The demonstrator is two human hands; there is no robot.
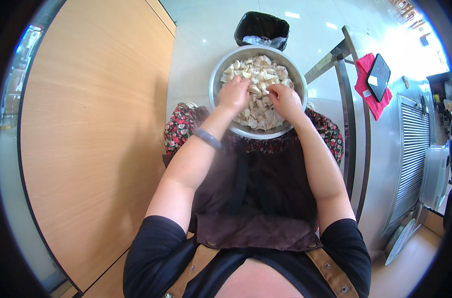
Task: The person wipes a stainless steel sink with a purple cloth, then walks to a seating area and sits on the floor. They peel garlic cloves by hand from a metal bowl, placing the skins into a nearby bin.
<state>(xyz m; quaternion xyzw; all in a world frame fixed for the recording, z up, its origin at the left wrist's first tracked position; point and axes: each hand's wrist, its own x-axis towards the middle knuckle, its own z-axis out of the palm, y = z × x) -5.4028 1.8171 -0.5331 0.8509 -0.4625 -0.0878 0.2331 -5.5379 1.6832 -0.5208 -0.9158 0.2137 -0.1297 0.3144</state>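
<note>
A round stainless steel bowl rests at my lap, between my knees. Garlic cloves fill it, mixed with loose papery skins and some whole bulbs towards the far side. My left hand reaches in over the left part of the pile, its fingers curled down among the cloves. What those fingertips hold, if anything, is hidden. From the right, my right hand comes over the rim, with thumb and forefinger pinched on a pale garlic clove near the middle of the bowl.
Just beyond the bowl stands a bin with a black liner. A wooden panel rises close on my left. To my right are a metal frame and a steel surface bearing a pink cloth with a dark tablet-like device on it.
</note>
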